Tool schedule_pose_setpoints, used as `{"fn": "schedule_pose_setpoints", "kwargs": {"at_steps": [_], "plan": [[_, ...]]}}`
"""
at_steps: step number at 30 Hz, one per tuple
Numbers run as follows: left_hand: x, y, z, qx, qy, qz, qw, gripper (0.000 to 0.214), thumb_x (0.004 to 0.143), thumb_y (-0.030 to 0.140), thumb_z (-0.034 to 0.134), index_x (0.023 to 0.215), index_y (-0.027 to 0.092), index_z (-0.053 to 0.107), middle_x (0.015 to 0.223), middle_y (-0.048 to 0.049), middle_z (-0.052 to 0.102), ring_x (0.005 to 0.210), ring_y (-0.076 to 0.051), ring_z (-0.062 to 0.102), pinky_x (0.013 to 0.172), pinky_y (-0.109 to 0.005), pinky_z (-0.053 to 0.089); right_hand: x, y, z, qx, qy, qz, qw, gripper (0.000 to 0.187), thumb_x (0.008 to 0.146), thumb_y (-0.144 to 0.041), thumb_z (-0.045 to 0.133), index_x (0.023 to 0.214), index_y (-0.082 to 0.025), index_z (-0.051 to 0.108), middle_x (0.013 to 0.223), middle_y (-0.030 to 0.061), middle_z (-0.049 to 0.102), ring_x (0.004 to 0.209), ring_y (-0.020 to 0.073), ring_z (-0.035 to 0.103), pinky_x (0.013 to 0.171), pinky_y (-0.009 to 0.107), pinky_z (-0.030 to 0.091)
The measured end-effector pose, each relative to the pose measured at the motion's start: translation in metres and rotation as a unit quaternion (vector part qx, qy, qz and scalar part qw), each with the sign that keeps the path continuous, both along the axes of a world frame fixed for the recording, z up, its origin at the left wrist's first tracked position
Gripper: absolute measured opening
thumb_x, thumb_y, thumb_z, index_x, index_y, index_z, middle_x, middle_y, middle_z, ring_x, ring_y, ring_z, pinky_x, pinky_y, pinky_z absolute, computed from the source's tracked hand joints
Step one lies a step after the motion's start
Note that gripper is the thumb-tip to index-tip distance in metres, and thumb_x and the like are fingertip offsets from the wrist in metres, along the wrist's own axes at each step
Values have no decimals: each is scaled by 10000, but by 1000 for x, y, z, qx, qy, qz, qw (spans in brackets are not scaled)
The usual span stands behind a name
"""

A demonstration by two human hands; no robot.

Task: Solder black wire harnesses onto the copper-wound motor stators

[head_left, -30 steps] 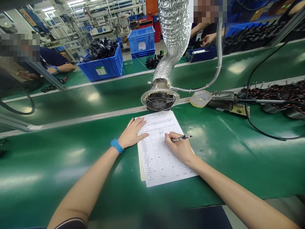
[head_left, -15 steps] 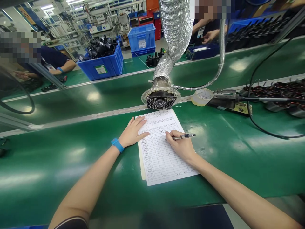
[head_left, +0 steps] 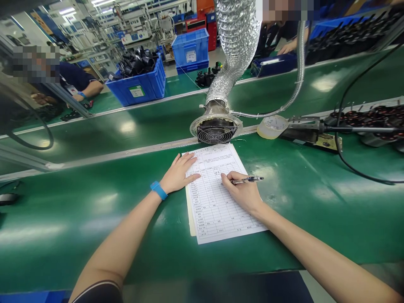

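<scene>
A printed form point(head_left: 214, 219) with a table of rows and some handwriting lies on the green bench top. Another sheet, cream in colour, peeks out under its left edge. My left hand point(head_left: 180, 173) rests flat on the form's upper left side, fingers spread, with a blue band point(head_left: 158, 190) around the wrist. In my right hand point(head_left: 244, 192) is a pen point(head_left: 251, 179), gripped in a writing hold over the middle right of the form. The fingers hide the pen's tip.
A fan point(head_left: 216, 134) under a silver duct point(head_left: 235, 46) hangs just beyond the form. To its right lie a tape roll point(head_left: 272, 127), a black cable point(head_left: 350, 170) and several copper-wound parts point(head_left: 372, 124). Across the bench stand a blue bin point(head_left: 139, 86) of black parts and two co-workers.
The whole view has shifted slightly, so things appear a little further right. Both hands keep nearly the same places on the form. The co-worker's hand at the back right has moved.
</scene>
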State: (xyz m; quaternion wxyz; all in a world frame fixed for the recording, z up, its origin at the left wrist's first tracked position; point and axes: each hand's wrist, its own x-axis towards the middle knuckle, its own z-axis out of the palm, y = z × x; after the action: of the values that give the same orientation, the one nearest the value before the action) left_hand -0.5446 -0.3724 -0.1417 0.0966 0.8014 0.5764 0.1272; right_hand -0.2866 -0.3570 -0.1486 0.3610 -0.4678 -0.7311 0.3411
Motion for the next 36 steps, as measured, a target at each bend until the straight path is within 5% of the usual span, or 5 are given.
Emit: {"fn": "schedule_pose_setpoints", "kwargs": {"at_steps": [14, 25, 36], "plan": [[0, 1, 0, 4, 0, -2, 1000, 719, 943, 662, 394, 1504, 212, 376, 1590, -103, 343, 1500, -270, 241, 1252, -518, 116, -1, -1, 6, -1, 14, 36, 999, 425, 911, -415, 555, 556, -205, 455, 529, -37, 418, 515, 123, 361, 523, 295, 287], [0, 0, 0, 4, -3, -1, 1000, 707, 948, 652, 399, 1504, 217, 377, 1597, -103, 329, 1504, -274, 226, 1248, -527, 112, -1, 0, 0, 34, 8, 2, 999, 439, 923, -351, 483, 579, -219, 246, 566, -38, 253, 539, 126, 277, 547, 301, 268], [1, 0, 3, -2, -3, 2, 1000, 701, 946, 651, 404, 1508, 235, 366, 1601, -86, 323, 1506, -271, 221, 1254, -509, 106, 0, -1, 7, -19, 5, -22, 1000, 370, 912, -418, 546, 608, -208, 526, 568, -18, 518, 552, 144, 477, 561, 281, 370]]}}
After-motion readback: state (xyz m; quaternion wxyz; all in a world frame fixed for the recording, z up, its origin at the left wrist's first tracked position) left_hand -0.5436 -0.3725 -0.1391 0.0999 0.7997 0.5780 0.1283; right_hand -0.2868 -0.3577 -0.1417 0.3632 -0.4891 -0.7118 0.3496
